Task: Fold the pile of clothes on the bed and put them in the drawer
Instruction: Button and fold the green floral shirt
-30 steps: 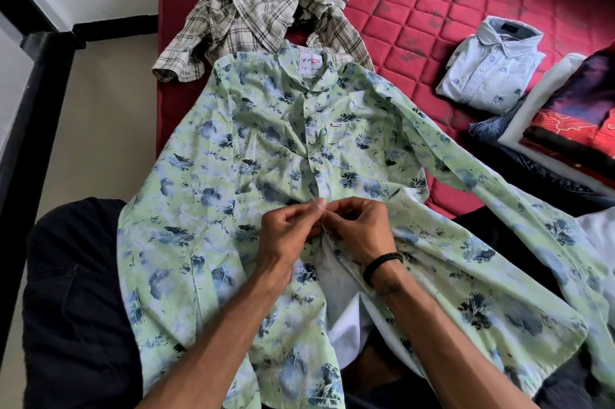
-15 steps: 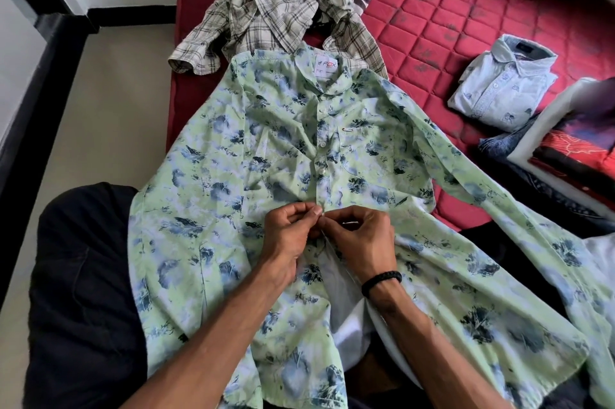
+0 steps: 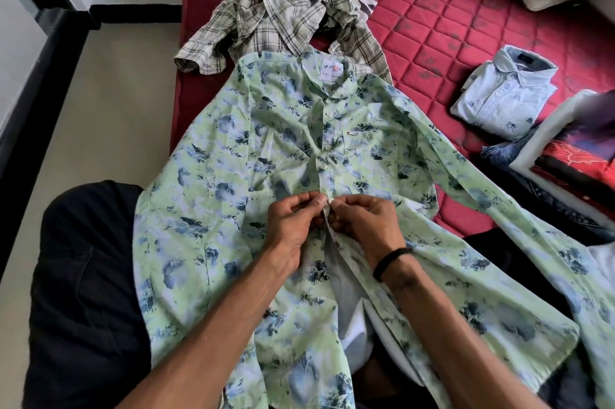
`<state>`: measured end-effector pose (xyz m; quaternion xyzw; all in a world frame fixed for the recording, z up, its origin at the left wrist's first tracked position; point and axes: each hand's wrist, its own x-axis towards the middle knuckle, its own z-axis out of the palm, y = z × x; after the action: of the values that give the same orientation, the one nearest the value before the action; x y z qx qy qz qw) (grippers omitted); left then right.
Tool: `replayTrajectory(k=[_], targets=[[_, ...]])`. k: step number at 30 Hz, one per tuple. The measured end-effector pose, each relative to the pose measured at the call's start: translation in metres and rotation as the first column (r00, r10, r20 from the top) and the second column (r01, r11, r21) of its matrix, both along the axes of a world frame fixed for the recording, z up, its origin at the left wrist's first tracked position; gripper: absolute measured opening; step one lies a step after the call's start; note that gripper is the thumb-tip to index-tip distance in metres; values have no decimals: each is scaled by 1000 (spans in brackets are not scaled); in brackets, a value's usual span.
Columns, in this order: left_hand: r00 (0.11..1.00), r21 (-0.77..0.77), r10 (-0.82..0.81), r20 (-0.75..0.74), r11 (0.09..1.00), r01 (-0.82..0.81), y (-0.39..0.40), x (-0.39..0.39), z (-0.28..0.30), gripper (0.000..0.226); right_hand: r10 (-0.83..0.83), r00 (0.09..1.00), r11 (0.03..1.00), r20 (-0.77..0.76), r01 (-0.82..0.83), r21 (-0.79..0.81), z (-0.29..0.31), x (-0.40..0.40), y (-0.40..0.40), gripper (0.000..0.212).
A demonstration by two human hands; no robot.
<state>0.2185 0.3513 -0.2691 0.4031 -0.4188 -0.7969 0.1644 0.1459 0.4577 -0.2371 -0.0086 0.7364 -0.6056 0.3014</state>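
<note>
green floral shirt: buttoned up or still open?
Part buttoned. The green shirt is closed from the collar down to where the left hand and right hand pinch it; below them it gapes open.

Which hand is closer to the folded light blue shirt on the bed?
Right. The right hand pinches the green shirt placket on the side toward the folded light blue shirt; the left hand pinches it just beyond, farther away.

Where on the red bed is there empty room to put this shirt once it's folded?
The barest stretch of the red quilted mattress lies between the crumpled plaid shirt and the folded pale blue shirt. The near part is crowded: the green floral shirt is spread there, and stacked clothes fill the right edge.
</note>
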Motion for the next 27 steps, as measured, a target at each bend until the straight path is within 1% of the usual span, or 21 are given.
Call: replayTrajectory(k=[1, 2, 4, 6, 8, 9, 11, 12, 14, 15, 16, 17, 18, 19, 20, 21, 23, 24, 26, 27], targets=[[1000, -42, -12, -5, 999, 12, -7, -9, 2, 14, 24, 1000, 1000, -14, -24, 3, 4, -11, -5, 3], [1000, -86, -22, -10, 996, 21, -14, -18, 5, 17, 63, 996, 998, -62, -61, 28, 7, -22, -11, 4], [999, -149, -43, -22, 988, 39, -33, -38, 11, 19, 152, 968, 986, -201, -134, 98, 17, -44, -25, 10], [994, -186, -105, -28, 978, 98, -52, -56, 14, 21, 227, 911, 968, -344, -172, 185, 23, -63, -37, 19], [981, -224, -192, -17, 957, 183, -66, -66, 11, 22, 303, 845, 939, -440, -187, 287, 24, -75, -46, 16], [974, -240, -228, -2, 945, 221, -73, -71, 7, 21, 352, 805, 916, -477, -193, 351, 21, -80, -51, 14], [963, -268, -266, 46, 925, 268, -81, -76, -1, 21, 468, 710, 840, -527, -171, 515, 14, -79, -57, 14], [960, -295, -271, 76, 913, 281, -83, -78, -4, 21, 490, 687, 814, -536, -141, 563, 12, -74, -57, 15], [951, -405, -271, 150, 861, 309, -85, -80, -10, 21, 465, 711, 813, -527, -108, 572, 7, -58, -47, 20], [945, -502, -254, 204, 802, 324, -84, -79, -10, 20, 462, 722, 811, -515, -109, 574, 5, -48, -38, 23], [938, -621, -211, 276, 706, 342, -83, -76, -11, 18, 484, 726, 792, -488, -126, 598, 2, -36, -28, 25], [928, -729, -150, 342, 580, 363, -80, -71, -8, 15, 525, 721, 752, -452, -144, 644, 0, -25, -17, 26], [920, -804, -92, 380, 459, 378, -74, -64, -3, 11, 566, 708, 705, -422, -150, 694, -3, -16, -9, 28], [916, -848, -65, 396, 357, 392, -65, -56, 3, 8, 592, 698, 669, -404, -145, 729, -6, -10, -3, 28], [913, -871, -71, 403, 276, 406, -55, -48, 6, 7, 602, 690, 653, -401, -137, 745, -10, -7, 0, 27], [903, -878, -97, 418, 211, 429, -41, -38, 9, 7, 596, 692, 658, -407, -131, 741, -13, -5, 4, 27], [868, -862, -120, 482, 114, 494, -17, -19, 5, 9, 571, 694, 686, -438, -111, 719, -19, -5, 4, 25], [855, -852, -114, 506, 88, 516, -8, -10, 3, 15, 561, 684, 703, -467, -94, 705, -20, -4, 4, 22], [842, -838, -105, 529, 89, 538, 0, -1, -3, 33, 545, 654, 729, -525, -59, 682, -23, -3, 2, 16], [833, -830, -95, 545, 77, 552, 0, -1, -5, 35, 543, 641, 732, -543, -44, 680, -24, -3, 1, 15]])
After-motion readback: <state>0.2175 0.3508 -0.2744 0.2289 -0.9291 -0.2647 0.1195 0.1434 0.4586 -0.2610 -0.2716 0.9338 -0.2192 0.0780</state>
